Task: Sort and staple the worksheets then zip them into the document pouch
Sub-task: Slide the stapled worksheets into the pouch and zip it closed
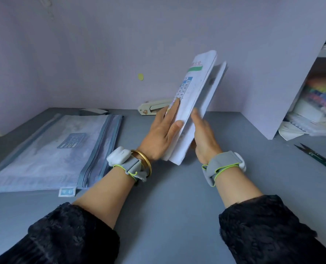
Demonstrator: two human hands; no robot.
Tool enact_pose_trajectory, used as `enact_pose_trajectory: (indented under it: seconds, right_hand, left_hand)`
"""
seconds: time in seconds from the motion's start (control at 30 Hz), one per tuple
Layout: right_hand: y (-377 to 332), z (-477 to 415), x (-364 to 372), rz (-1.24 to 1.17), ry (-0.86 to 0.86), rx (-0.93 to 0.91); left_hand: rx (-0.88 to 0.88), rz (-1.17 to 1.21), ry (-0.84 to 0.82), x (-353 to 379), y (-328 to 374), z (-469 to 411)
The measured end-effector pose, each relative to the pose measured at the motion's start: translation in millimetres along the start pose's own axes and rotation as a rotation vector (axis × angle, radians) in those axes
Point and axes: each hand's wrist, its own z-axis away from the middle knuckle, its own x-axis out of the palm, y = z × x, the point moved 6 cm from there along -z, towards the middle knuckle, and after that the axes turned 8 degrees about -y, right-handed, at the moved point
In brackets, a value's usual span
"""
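Note:
A stack of white worksheets point(194, 96) stands on its lower edge on the grey table point(173, 197), tilted to the right; the top sheet shows a number grid and a green bar. My left hand point(162, 134) lies flat against its left face. My right hand point(204, 138) presses on the right face, so the stack is held between both. The blue document pouch point(51, 153) lies flat at the left, its zipper facing me. A cream stapler point(154, 109) sits by the wall behind my left hand, partly hidden by it.
Dark scissors point(318, 159) lie at the right on the table. A white panel point(284, 73) stands at the right, with stacked papers and coloured supplies point(318, 103) behind it. A small folded piece point(93, 111) lies beyond the pouch near the wall.

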Motion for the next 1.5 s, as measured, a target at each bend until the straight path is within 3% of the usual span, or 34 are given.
enact_pose_trajectory:
  seconds: [0.13, 0.37, 0.43, 0.5, 0.57, 0.67, 0.73, 0.9, 1.1, 1.17, 1.27, 1.4, 1.5]
  right_hand:
    - [3, 0, 7, 0.004, -0.111, 0.035]
    - [15, -3, -18, 0.139, 0.145, 0.106]
    - [14, -4, -23, 0.136, 0.155, 0.102]
    - [13, -5, -23, 0.151, 0.152, 0.088]
    - [15, -7, -22, 0.184, 0.145, 0.091]
    - [19, -8, -20, 0.224, 0.127, 0.117]
    - [19, -7, -19, 0.221, 0.111, 0.12]
    - [17, -6, -20, 0.223, 0.09, 0.097]
    - [9, -5, -20, 0.258, 0.074, 0.065]
    - [6, -4, -22, 0.276, 0.064, 0.051]
    - [1, -1, -24, 0.256, 0.076, 0.013]
    - [-9, 2, -32, 0.176, 0.152, -0.048]
    - [-20, 4, -41, 0.173, 0.212, -0.112]
  left_hand:
    - [-0.045, -0.018, 0.013, 0, -8, -1]
    - [-0.153, 0.194, -0.011, -8, -24, -3]
    - [-0.251, 0.019, 0.123, -32, -39, 0]
    - [-0.443, -0.405, 0.241, -62, -59, 9]
    - [-0.718, -0.73, 0.219, -81, -79, 25]
    - [-1.047, -0.788, 0.184, -89, -99, 48]
    - [-1.094, -0.755, 0.161, -90, -106, 52]
    - [-0.93, -0.796, 0.047, -96, -103, 44]
    - [-0.89, -0.704, 0.187, -106, -97, 45]
    - [-0.747, -0.648, 0.286, -106, -85, 34]
    - [-0.383, -0.532, 0.389, -91, -53, 18]
    - [-0.034, -0.414, 0.242, -53, -26, 9]
    - [0.04, -0.272, 0.113, -37, -19, 7]
